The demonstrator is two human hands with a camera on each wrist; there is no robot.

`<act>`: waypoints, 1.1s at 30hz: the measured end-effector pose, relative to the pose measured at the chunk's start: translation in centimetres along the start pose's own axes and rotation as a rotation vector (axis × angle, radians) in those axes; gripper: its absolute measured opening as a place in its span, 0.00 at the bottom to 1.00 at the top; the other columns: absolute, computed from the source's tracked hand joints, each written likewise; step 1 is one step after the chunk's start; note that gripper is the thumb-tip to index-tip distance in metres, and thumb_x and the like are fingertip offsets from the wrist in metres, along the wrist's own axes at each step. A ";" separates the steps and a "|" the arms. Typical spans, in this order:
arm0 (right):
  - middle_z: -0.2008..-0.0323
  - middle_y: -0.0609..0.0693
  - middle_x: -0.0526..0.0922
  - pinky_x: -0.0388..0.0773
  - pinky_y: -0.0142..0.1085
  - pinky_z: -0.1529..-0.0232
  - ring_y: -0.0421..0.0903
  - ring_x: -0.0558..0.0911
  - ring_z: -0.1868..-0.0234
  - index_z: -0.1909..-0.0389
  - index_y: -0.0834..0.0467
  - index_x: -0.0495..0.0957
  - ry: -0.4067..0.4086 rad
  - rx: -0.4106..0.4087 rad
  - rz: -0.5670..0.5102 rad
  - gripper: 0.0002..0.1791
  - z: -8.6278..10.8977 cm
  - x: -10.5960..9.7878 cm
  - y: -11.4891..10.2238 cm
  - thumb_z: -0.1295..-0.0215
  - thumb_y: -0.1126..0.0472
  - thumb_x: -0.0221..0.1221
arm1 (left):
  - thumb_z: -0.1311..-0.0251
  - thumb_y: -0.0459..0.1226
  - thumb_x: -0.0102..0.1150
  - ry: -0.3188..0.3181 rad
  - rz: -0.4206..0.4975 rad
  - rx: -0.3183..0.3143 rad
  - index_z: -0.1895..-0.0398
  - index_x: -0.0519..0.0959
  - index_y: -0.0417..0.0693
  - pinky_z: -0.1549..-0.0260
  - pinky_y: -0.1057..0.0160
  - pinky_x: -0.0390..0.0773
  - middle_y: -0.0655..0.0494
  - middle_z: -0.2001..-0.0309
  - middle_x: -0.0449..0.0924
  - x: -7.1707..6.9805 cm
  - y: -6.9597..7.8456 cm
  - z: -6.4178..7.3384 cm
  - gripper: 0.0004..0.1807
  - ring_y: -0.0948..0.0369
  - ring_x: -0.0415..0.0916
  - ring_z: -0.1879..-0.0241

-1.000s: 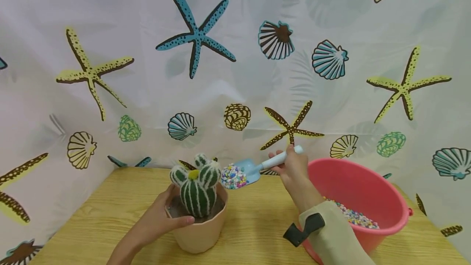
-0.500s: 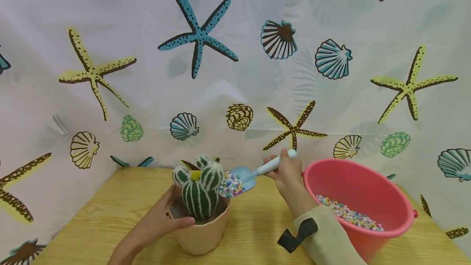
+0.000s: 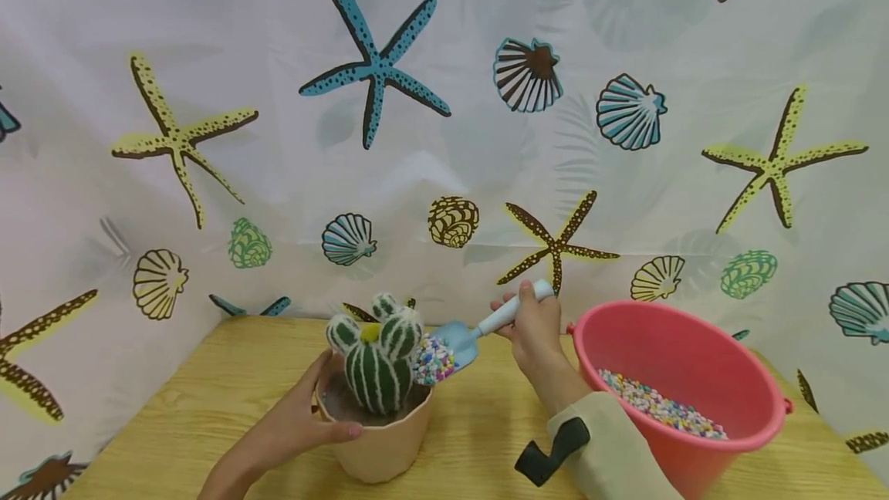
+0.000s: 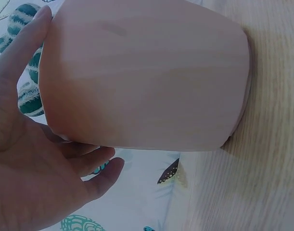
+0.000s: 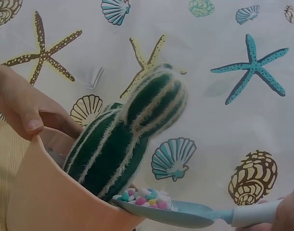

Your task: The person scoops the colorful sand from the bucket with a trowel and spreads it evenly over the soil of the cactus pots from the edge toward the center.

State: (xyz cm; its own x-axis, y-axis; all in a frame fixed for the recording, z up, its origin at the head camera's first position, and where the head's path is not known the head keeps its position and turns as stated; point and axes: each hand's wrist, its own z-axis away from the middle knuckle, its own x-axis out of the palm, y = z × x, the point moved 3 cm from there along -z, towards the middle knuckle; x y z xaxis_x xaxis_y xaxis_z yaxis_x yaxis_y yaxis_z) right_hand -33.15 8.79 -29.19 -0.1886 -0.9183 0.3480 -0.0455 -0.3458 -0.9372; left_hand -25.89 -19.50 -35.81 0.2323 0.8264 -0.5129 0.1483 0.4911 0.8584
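My right hand holds a small light-blue shovel by its pale handle. Multicoloured pebbles lie on its blade, whose tip is at the flowerpot's right rim, beside the cactus. The right wrist view has the blade low over the pot's edge, pebbles still on it. A green and white fuzzy cactus with a yellow top stands in the peach flowerpot. My left hand grips the pot's left side, thumb along the front rim; the left wrist view has its fingers around the pot's wall.
A large pink bucket with more coloured pebbles stands at the right, beside my right forearm. The wooden table runs back to a curtain printed with starfish and shells. A black strap hangs at my right cuff.
My right hand has moved left and slightly down with the shovel, bringing the pebble-loaded blade to the pot's rim. My left hand stays on the pot.
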 end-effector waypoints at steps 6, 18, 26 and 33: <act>0.61 0.54 0.70 0.82 0.39 0.65 0.46 0.79 0.64 0.46 0.65 0.58 0.014 -0.048 0.080 0.16 0.3 0.9 -0.6 0.23 0.56 0.38 | 0.49 0.49 0.69 -0.012 -0.005 -0.068 0.26 0.30 0.36 0.37 0.38 0.61 0.33 0.26 0.36 0.0 -0.4 -0.1 0.64 0.36 0.42 0.28; 0.61 0.53 0.73 0.82 0.41 0.62 0.44 0.80 0.65 0.46 0.64 0.62 -0.028 -0.136 0.167 0.16 1.0 2.4 -1.4 0.24 0.56 0.43 | 0.47 0.51 0.67 -0.029 0.019 -0.097 0.26 0.30 0.37 0.38 0.36 0.61 0.34 0.25 0.34 0.1 -0.5 -0.1 0.63 0.36 0.40 0.28; 0.59 0.55 0.74 0.80 0.43 0.57 0.48 0.80 0.61 0.48 0.61 0.63 -0.105 -0.223 0.236 0.13 1.4 3.4 -2.3 0.25 0.57 0.45 | 0.46 0.50 0.67 -0.029 0.024 -0.088 0.26 0.31 0.37 0.38 0.37 0.62 0.34 0.25 0.36 0.2 -0.4 -0.1 0.62 0.37 0.41 0.28; 0.57 0.59 0.76 0.81 0.45 0.56 0.49 0.81 0.60 0.45 0.62 0.63 -0.106 -0.293 0.282 0.15 1.6 3.7 -3.5 0.26 0.57 0.46 | 0.47 0.50 0.67 -0.026 0.016 -0.083 0.26 0.31 0.37 0.38 0.38 0.63 0.34 0.26 0.38 0.2 -0.3 0.0 0.62 0.37 0.42 0.28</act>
State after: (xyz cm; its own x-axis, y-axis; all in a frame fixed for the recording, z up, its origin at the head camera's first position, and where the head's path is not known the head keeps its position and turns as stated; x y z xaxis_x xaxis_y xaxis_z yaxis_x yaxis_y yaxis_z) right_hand -32.11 6.34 -24.58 -0.1319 -0.9893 0.0629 -0.2870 -0.0226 -0.9576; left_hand -25.92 -19.50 -36.17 0.2590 0.8275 -0.4981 0.0642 0.4998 0.8637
